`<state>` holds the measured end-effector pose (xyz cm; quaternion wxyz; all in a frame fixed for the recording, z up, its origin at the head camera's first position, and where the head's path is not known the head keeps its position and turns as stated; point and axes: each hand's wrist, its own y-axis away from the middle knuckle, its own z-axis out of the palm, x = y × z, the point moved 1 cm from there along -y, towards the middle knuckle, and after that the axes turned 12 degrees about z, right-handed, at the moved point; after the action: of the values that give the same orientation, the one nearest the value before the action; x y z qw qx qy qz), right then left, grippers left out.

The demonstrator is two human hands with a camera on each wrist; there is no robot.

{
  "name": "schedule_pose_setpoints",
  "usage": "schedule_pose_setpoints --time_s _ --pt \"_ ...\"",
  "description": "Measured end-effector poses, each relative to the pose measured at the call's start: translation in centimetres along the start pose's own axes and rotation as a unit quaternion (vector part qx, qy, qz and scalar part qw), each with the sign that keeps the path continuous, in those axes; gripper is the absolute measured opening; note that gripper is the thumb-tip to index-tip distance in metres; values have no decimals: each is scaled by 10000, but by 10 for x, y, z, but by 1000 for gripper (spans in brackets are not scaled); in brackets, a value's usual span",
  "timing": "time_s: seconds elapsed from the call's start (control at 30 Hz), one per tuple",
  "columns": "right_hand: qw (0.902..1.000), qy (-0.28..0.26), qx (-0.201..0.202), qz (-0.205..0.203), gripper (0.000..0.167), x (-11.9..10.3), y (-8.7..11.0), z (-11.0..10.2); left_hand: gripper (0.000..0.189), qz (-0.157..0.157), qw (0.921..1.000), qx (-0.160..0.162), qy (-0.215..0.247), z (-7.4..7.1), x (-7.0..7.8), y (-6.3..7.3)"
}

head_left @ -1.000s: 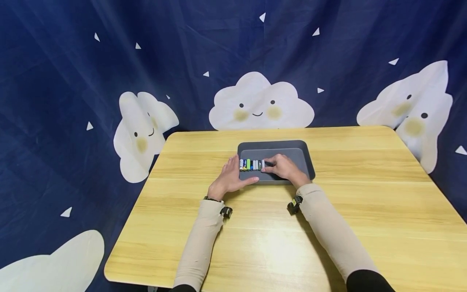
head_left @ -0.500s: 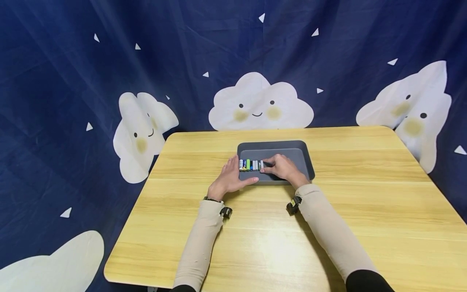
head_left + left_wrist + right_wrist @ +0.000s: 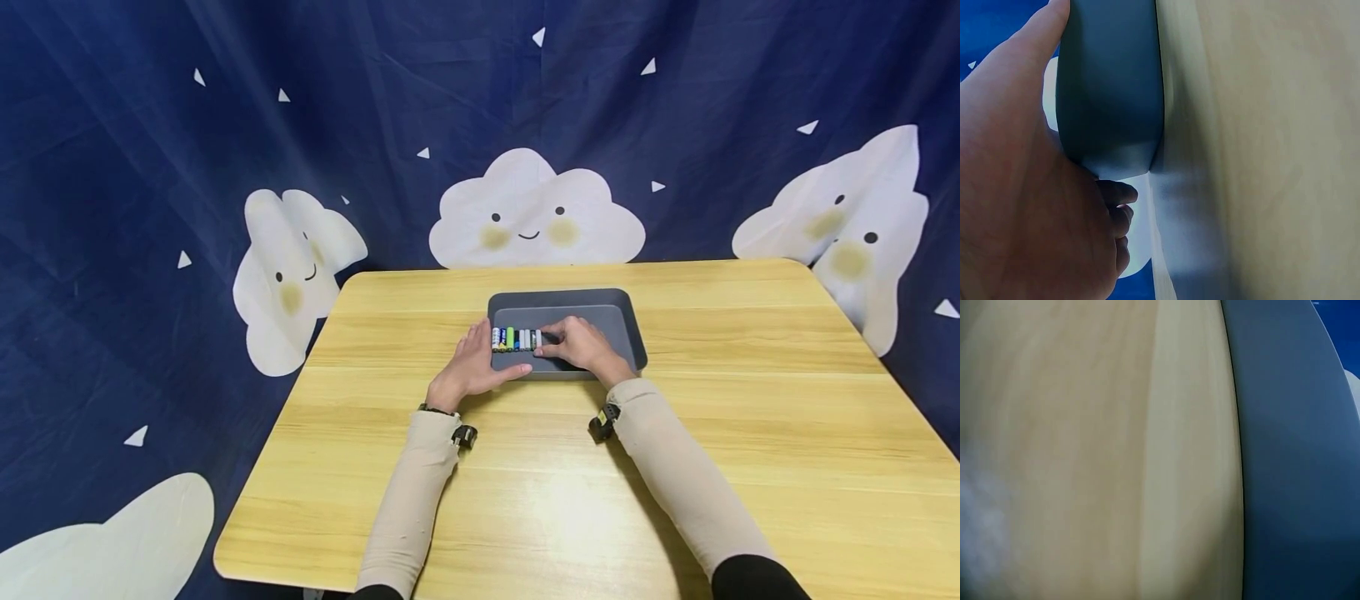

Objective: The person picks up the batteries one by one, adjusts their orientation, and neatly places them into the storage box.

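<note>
A row of several batteries (image 3: 517,340) lies side by side inside a shallow dark grey tray (image 3: 562,297), at its left. One of them is a bright green battery (image 3: 510,338). My left hand (image 3: 472,364) rests against the tray's near left corner, fingers straight along the left side and thumb along the near rim. The left wrist view shows that hand (image 3: 1016,156) against the tray's outer wall (image 3: 1113,75). Reaching over the near rim, my right hand (image 3: 581,342) pinches the pale battery (image 3: 538,338) at the row's right end. In the right wrist view only tray wall (image 3: 1297,456) and table appear; the hand is hidden.
The tray stands on a light wooden table (image 3: 750,375), towards its far edge. Behind the table hangs a dark blue curtain (image 3: 390,100) with white clouds. Wrist cameras (image 3: 465,436) are strapped to both forearms.
Over the first half second my right hand shifts slightly left, and the end battery closes up against the row. My left hand stays in place.
</note>
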<state>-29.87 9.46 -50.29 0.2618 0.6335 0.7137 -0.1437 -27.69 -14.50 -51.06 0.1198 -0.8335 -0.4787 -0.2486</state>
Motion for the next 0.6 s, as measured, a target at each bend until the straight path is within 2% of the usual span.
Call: schedule_pose_setpoints --time_s 0.23,0.4,0.6 --pt "10000 9 9 -91 60 -1 1 -2 134 81 9999 84 0 2 -1 -2" --pt "9998 3 -50 -170 63 0 3 -3 132 49 10000 -10 -50 -1 4 1" --pt "9996 -128 -41 -266 58 1 11 -12 130 228 9991 238 -276 -7 12 7"
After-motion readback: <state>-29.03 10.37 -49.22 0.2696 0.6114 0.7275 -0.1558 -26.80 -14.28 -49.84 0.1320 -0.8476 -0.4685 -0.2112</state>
